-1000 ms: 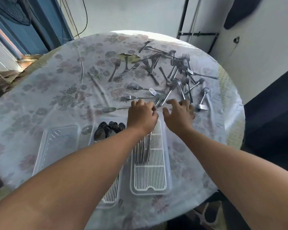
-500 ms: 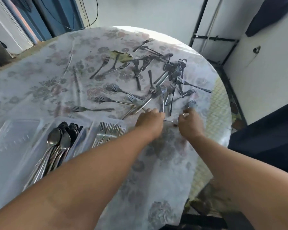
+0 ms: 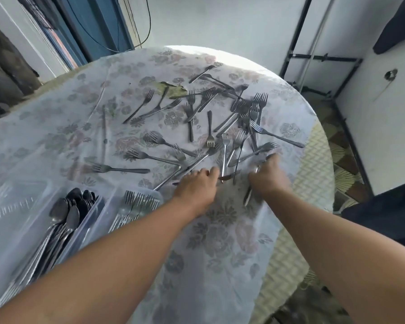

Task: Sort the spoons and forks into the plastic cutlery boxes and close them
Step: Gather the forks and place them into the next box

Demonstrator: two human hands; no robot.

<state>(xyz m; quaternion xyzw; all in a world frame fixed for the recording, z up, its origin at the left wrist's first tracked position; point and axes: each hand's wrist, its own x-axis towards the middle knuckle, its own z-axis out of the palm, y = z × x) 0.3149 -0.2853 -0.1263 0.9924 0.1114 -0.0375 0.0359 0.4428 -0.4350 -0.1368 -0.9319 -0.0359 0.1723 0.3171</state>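
Near the table's [image 3: 220,265] left edge stand the clear plastic cutlery boxes [image 3: 17,230], lids off: one holds spoons [image 3: 68,211], the next, sorted forks [image 3: 136,202]. Compared with half a second ago, the left hand [image 3: 197,185] has spread its fingers flat beside a handle, gripping nothing. The right hand [image 3: 267,176], blurred, has slid slightly outward and now curls around a fork [image 3: 249,195] whose handle points back toward the person. Beyond the hands, the loose forks [image 3: 220,127] lie scattered across the flowered cloth toward the far edge, unchanged. Behind the round table are a pale wall, a blue door frame [image 3: 96,26] and dark pipes [image 3: 297,36].
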